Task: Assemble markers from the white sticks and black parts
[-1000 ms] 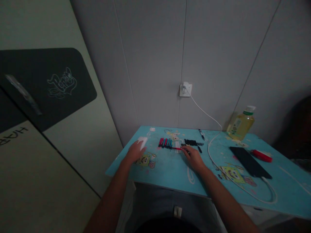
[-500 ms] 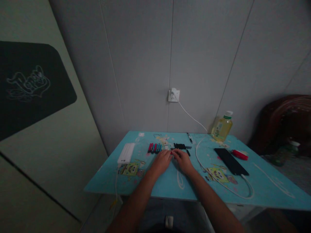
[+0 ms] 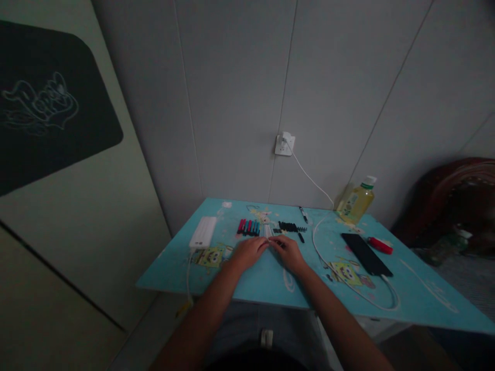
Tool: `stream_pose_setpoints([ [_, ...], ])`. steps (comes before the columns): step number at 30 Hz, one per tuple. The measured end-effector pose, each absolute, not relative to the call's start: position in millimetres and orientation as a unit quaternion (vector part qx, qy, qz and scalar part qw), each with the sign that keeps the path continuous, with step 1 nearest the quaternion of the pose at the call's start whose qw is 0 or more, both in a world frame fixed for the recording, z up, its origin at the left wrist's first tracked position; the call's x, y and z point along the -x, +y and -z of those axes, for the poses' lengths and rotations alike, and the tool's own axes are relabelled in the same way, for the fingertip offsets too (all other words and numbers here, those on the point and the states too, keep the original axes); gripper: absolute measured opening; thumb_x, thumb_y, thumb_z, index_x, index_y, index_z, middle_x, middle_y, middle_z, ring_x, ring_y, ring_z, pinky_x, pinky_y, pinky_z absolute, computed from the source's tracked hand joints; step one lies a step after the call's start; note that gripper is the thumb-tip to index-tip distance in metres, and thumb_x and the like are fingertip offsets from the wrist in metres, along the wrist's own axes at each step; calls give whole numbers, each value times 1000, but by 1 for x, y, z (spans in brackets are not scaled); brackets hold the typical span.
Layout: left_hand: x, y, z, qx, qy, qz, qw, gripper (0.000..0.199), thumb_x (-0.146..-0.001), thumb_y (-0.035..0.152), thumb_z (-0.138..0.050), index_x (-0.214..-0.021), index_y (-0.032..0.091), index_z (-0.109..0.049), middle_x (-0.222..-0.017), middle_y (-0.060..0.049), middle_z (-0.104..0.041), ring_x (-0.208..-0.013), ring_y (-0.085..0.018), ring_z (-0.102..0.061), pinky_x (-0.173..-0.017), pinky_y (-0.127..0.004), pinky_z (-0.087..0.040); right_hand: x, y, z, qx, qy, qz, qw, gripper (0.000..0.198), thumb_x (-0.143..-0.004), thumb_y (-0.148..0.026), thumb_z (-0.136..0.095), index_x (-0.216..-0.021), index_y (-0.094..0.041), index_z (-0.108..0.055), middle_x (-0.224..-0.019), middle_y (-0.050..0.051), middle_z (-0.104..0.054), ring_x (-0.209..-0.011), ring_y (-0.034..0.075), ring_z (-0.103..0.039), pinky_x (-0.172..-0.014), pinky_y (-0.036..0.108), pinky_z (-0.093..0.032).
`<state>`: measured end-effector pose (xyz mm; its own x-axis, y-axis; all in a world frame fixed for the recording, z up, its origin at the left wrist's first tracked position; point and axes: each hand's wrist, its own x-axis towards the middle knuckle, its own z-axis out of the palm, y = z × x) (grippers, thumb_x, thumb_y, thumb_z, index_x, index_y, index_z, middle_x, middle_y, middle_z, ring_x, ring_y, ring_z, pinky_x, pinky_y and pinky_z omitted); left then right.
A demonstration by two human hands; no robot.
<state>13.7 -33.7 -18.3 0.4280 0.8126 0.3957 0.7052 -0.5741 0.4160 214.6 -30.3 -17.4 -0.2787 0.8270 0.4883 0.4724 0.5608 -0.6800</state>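
My left hand (image 3: pixel 251 251) and my right hand (image 3: pixel 288 251) meet over the middle of the blue table. Their fingers are closed and the fingertips come together. Whatever small thing lies between them is too dim to make out. Just beyond the fingertips lie slim white sticks (image 3: pixel 267 230). To their left is a row of red and blue pen-like tubes with black ends (image 3: pixel 248 227). On the right sits a row of short black pieces (image 3: pixel 287 226), with small dark bits (image 3: pixel 301 229) at its end and a single black piece (image 3: pixel 300 237) nearer my right hand.
A white power bank or phone (image 3: pixel 203 232) with a cable lies at left. Further right are a black phone (image 3: pixel 366 254) on a white charging cable (image 3: pixel 317 247), a red object (image 3: pixel 380 245) and a yellow bottle (image 3: pixel 358 201). A pen (image 3: pixel 303 215) lies near the wall.
My view has tilted and shifted slightly. The fingertips have moved a little, and the red bit that showed between them is no longer visible. More of the white sticks shows now.
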Motion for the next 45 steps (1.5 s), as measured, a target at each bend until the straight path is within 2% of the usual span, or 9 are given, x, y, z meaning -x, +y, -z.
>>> stream_pose_setpoints([
  [6, -16, -37, 13, -838, 457, -283, 95, 30, -103, 40, -40, -114, 27, -64, -109, -4, -70, -99, -20, -66, -87, -28, -47, -211, -30, 22, 438, -782, -179, 406, 25, -94, -36, -57, -111, -19, -61, -92, 4, -72, -77, 17, -66, -69, 27, -50],
  [13, -16, -37, 14, -840, 459, -274, 97, 27, -103, 34, -39, -108, 26, -64, -105, -4, -70, -98, -20, -65, -87, -28, -45, -212, -36, 19, 455, -813, -121, 344, 15, -95, -30, -56, -91, -20, -66, -86, 3, -70, -80, 17, -64, -77, 26, -46],
  [16, -15, -37, 15, -840, 458, -273, 97, 24, -103, 33, -40, -105, 26, -63, -103, -3, -71, -97, -20, -65, -85, -27, -45, -211, -39, 17, 463, -821, -95, 321, 15, -96, -28, -55, -93, -20, -67, -89, 4, -70, -85, 17, -65, -80, 26, -45],
  [23, -15, -38, 12, -854, 439, -271, 65, 26, -103, 32, -39, -104, 25, -63, -97, -3, -71, -89, -19, -67, -78, -25, -47, -208, -42, 11, 477, -820, -25, 316, 15, -96, -26, -55, -101, -20, -68, -90, 4, -73, -84, 17, -68, -76, 24, -48],
  [28, -15, -35, 14, -857, 433, -273, 64, 24, -102, 31, -41, -109, 24, -63, -101, -4, -72, -91, -20, -68, -79, -26, -47, -205, -44, 11, 473, -833, 23, 286, 18, -96, -24, -55, -108, -22, -69, -89, 5, -75, -83, 18, -70, -77, 24, -48],
  [33, -13, -33, 16, -841, 452, -281, 92, 23, -101, 31, -43, -109, 23, -63, -104, -6, -72, -94, -21, -67, -79, -27, -46, -204, -46, 11, 464, -851, 47, 241, 30, -97, -20, -54, -125, -23, -62, -95, 7, -76, -87, 19, -70, -82, 27, -48],
  [36, -11, -31, 18, -833, 462, -285, 110, 22, -100, 34, -46, -109, 23, -63, -101, -6, -72, -93, -21, -67, -78, -27, -45, -204, -47, 10, 455, -859, 58, 226, 36, -96, -17, -53, -132, -23, -57, -101, 8, -76, -92, 20, -69, -90, 30, -45],
  [40, -11, -29, 19, -825, 472, -285, 120, 22, -98, 38, -51, -106, 22, -64, -95, -6, -72, -91, -22, -67, -75, -26, -44, -203, -47, 7, 441, -868, 67, 217, 38, -96, -15, -54, -133, -23, -55, -104, 6, -75, -95, 17, -68, -102, 32, -38],
  [45, -14, -30, 16, -819, 484, -285, 120, 26, -101, 39, -44, -101, 23, -64, -89, -5, -71, -85, -19, -67, -74, -25, -43, -204, -46, 2, 479, -848, 79, 214, 33, -98, -16, -51, -129, -23, -58, -105, 6, -74, -95, 18, -65, -99, 32, -36],
])
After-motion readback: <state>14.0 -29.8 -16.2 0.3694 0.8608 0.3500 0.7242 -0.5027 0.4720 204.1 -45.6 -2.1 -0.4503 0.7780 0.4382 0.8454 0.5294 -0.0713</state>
